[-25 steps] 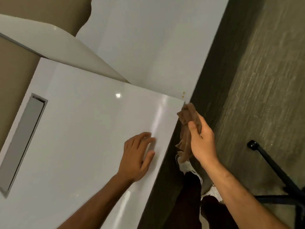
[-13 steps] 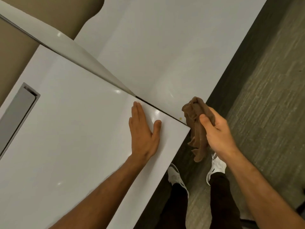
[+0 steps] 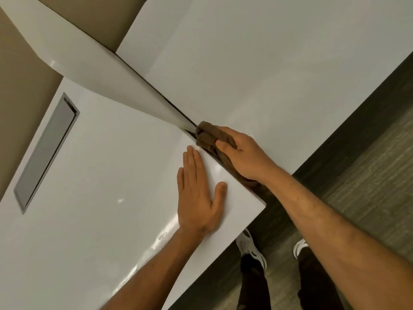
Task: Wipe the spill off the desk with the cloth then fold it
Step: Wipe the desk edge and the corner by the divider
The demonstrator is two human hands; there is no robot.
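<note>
- Right hand (image 3: 247,156) clutches the brown cloth (image 3: 209,137) at the desk (image 3: 100,175) seam, two o'clock from the flat, splayed left hand (image 3: 199,198).
- Wiping under way; folding likely follows, needing both hands.

Both forearms bare, no sleeves in view, no watch, rings or bands on wrists or fingers. Left hand (image 3: 199,198) has a small dark mark near the base of the thumb, possibly a tattoo or a scratch, too small to tell. Right hand (image 3: 247,156) unmarked. Dark trousers (image 3: 253,287), black or very dark brown, on both legs at the near right. White trainers (image 3: 250,245) with dark trim; the right shoe is only partly seen.
</note>
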